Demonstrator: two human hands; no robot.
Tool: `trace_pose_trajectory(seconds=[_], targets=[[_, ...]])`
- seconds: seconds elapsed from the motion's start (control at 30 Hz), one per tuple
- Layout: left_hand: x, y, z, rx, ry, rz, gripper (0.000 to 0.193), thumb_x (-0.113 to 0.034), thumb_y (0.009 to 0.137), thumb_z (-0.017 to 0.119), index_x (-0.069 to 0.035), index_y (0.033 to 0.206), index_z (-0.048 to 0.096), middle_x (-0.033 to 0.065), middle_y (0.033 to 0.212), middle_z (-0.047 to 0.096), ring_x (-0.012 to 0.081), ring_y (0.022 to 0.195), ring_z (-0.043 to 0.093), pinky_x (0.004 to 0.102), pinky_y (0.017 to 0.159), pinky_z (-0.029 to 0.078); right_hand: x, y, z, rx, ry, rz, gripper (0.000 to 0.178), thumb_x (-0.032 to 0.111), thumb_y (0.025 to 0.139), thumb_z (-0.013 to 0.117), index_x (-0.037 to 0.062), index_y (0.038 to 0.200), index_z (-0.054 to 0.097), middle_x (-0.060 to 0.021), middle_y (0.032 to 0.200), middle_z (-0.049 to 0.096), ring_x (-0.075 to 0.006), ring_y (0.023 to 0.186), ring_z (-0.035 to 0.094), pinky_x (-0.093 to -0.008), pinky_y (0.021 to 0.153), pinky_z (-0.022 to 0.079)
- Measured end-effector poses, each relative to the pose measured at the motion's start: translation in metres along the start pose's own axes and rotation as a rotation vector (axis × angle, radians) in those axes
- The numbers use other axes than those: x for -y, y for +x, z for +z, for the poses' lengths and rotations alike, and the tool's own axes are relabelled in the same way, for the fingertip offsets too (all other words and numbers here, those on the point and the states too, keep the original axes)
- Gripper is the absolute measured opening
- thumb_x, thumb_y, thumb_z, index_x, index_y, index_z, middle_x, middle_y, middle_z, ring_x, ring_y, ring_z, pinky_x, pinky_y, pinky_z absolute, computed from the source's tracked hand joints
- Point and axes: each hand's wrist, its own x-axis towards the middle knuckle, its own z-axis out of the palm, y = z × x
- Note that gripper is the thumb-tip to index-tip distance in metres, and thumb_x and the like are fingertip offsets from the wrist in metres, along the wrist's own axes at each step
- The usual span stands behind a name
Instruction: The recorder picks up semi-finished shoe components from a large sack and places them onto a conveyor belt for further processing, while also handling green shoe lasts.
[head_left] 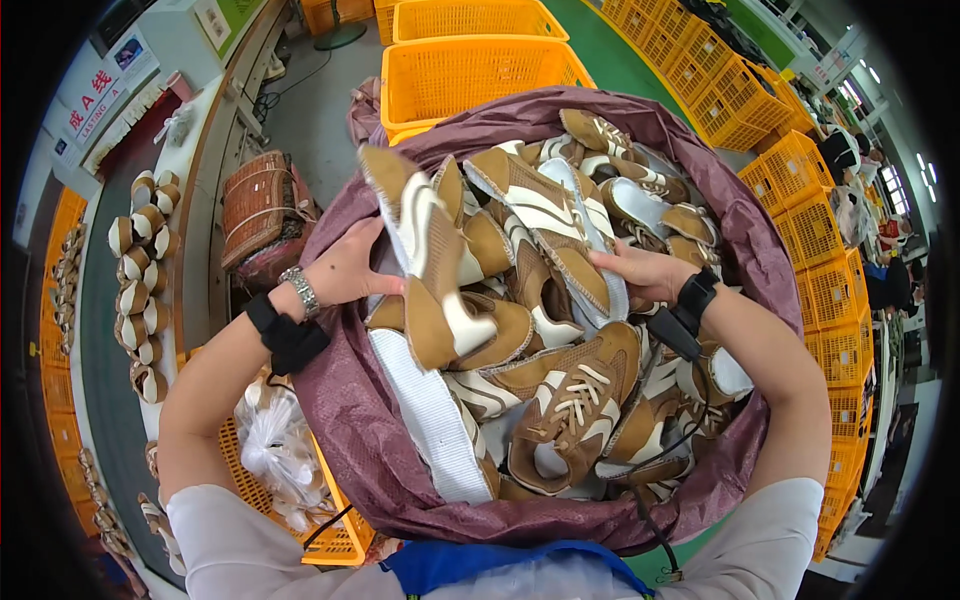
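Head view, and it's the tan shoe (pixel 428 262) up front, a little blurred, at the left of the sack's heap, a wavy cream stripe along its side! The left hand (pixel 345 268) grips its edge, thumb showing, fingers mostly hidden behind. Over the pile, the right hand (pixel 645 275) is closed on a second shoe (pixel 535 210), brown with cream bands. Writing now: a wall sign (pixel 97 103) at far left carries red lettering. Texture everywhere: a laced shoe (pixel 585 400) nearby, a white ribbed piece (pixel 425 410), the crinkled purple sack (pixel 350 440) (quite the bundle!), then a lattice-sided orange plastic crate (pixel 470 80) beyond.
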Motion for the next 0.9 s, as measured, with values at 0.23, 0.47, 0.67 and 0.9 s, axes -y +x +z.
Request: trace_pose_trajectory(seconds=[0.23,0.47,0.67,0.9], targets=[[-0.026,0.026,-0.023,0.123,-0.913,-0.795,0.092,-0.067,0.081,0.038,-0.001,0.139,0.011,0.0152,0.146,0.013,0.0263,0.134,0.014,0.0434,0.107,0.014,0.02,0.0,0.015,-0.019,-0.101,0.1,0.072,0.035,0.078,0.067,0.0108,0.132,0.026,-0.0062,0.124,0.045,-0.0161,0.111,0.047,-0.036,0.09,0.044],[0.004,0.033,0.01,0.449,-0.745,-0.479,0.078,-0.059,0.084,0.043,0.002,0.131,0.033,0.0138,0.135,0.034,0.0188,0.121,0.036,0.0306,0.103,0.025,0.01,0.012,0.04,0.123,-0.094,0.079,0.072,0.041,0.076,0.067,0.005,0.129,0.034,-0.0093,0.124,0.048,-0.0197,0.11,0.05,-0.0331,0.093,0.041],[-0.026,0.031,0.009,0.164,-0.239,-0.253,0.091,-0.06,0.072,0.06,0.012,0.122,0.036,0.0248,0.122,0.045,0.0261,0.116,0.043,0.0346,0.099,0.032,-0.003,0.023,0.044,0.207,0.062,-0.039,0.068,0.04,0.077,0.066,0.005,0.129,0.037,-0.01,0.122,0.05,-0.0183,0.107,0.052,-0.0321,0.091,0.044],[0.025,-0.014,0.022,0.411,-0.675,-0.538,0.085,-0.053,0.081,0.056,0.003,0.134,0.021,0.0161,0.135,0.034,0.0193,0.121,0.037,0.0325,0.1,0.032,0.004,0.016,0.069,0.224,0.028,0.144,0.065,0.043,0.079,0.062,0.0,0.124,0.043,-0.0124,0.115,0.055,-0.0183,0.096,0.059,-0.0293,0.079,0.051]])
